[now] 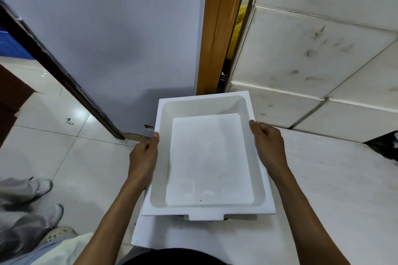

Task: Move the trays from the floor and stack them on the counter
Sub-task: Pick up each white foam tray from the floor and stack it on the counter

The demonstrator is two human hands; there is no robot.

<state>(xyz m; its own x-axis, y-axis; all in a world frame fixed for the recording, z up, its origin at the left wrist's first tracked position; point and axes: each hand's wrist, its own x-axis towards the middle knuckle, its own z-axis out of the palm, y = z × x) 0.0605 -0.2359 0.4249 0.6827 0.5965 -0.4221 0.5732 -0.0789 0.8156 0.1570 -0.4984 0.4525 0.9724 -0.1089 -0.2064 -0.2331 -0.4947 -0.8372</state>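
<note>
A white foam tray (195,100) with a flat white sheet lying inside it is held level in front of me, over the left end of the white counter (323,189). My left hand (143,157) grips the tray's left rim, thumb on top. My right hand (268,144) grips its right rim the same way. Something white and flat shows just under the tray's near edge; I cannot tell whether the tray rests on it.
A pale wall panel (118,38) and a wooden door frame (217,28) stand right behind the tray. White tiled wall (312,49) rises at the right. Tiled floor (64,146) lies to the left, with another person's legs and shoes (32,200) at the lower left.
</note>
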